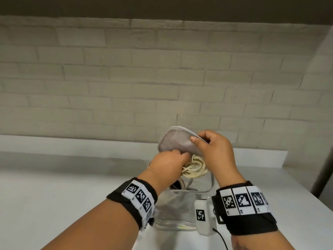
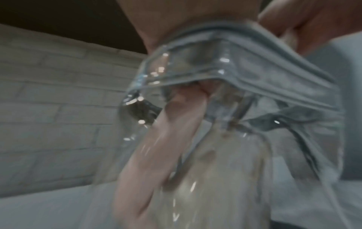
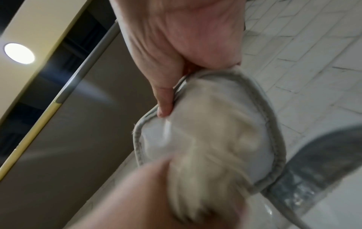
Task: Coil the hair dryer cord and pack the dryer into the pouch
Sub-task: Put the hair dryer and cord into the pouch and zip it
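Observation:
A clear pouch (image 1: 175, 210) with grey trim stands on the white counter (image 1: 63, 195). Its grey zip flap (image 1: 173, 141) is lifted up, and my right hand (image 1: 211, 147) pinches the flap's edge between thumb and fingers. A coil of cream cord (image 1: 195, 167) sits at the pouch mouth, and my left hand (image 1: 167, 161) curls over it from the left. Part of the dryer, a dark round end (image 1: 177, 184), shows inside the pouch. The right wrist view shows the flap (image 3: 225, 124) and the blurred cord (image 3: 195, 182). In the left wrist view my fingers (image 2: 176, 124) reach under the pouch rim (image 2: 245, 77).
A pale brick wall (image 1: 162, 78) stands behind a raised ledge (image 1: 72, 143) at the back of the counter. The counter ends at the right, where a dark post (image 1: 324, 168) rises. A black cable (image 1: 222, 239) hangs from my right wrist unit.

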Tool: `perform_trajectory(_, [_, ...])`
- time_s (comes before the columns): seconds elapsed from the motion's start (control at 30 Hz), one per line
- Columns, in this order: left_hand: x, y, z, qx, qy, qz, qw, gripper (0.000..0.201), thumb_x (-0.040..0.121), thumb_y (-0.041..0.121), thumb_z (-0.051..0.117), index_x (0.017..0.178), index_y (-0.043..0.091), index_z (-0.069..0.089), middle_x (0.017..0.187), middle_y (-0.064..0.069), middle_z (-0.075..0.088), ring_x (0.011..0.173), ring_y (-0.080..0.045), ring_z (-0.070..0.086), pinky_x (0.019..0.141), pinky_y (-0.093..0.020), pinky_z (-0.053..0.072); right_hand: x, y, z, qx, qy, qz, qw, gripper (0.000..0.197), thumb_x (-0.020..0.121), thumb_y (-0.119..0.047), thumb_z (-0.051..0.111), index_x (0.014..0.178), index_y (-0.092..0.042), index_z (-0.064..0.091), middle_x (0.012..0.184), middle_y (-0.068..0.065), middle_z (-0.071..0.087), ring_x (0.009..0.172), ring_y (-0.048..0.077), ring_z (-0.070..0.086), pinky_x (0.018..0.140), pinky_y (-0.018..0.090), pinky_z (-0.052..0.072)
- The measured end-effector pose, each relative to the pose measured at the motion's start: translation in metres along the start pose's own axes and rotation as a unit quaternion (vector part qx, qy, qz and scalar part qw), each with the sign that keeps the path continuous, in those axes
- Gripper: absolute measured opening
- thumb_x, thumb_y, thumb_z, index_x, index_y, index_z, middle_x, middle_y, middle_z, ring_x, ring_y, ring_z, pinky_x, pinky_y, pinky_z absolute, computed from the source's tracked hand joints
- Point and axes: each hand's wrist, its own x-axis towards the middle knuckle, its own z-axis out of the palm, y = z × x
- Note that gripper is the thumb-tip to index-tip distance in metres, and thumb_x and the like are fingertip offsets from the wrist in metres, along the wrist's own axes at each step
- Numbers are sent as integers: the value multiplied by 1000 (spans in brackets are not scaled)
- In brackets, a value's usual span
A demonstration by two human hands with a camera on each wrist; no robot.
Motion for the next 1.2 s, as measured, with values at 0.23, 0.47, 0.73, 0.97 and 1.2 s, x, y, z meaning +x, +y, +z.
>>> perform_trajectory(0.23, [30,22,22,37,-225,-44,973,54,88,35,59,135,12,45,137,-9,52,124,-30,50,105,-44,39,-15,-5,9,-22,-31,-99,994,1,80,-28,69,81,-27,69,83,-11,60,78,2,55,67,18,41])
perform_trajectory(0.47, [1,12,-26,-132,-260,-56,955,64,84,62,47,136,26,43,138,-1,52,120,-24,52,97,-30,40,-36,34,8,-30,-113,-69,991,7,84,-31,66,78,-32,63,89,-12,63,89,4,57,77,21,46])
perform_trajectory(0.73, [-62,-17,-94,-322,-347,-47,879,34,86,50,60,97,20,71,88,7,72,80,-6,63,76,-23,50,-61,70,8,-116,-237,-112,958,58,60,-79,53,78,-26,68,102,-9,73,109,-16,41,99,13,21])
perform_trajectory(0.97, [35,-7,-59,-183,-95,-135,969,30,94,36,50,114,18,65,116,-6,69,105,-25,62,88,-32,49,-9,78,9,65,-69,64,993,21,88,-27,59,72,-16,67,70,-3,68,66,8,59,65,29,45])
perform_trajectory(1.2, [63,2,-4,-48,-300,-126,944,47,97,35,37,126,4,56,131,-15,57,118,-32,55,92,-35,40,31,109,26,99,-162,259,947,36,94,-28,48,123,-11,59,124,9,61,115,28,58,97,36,46])
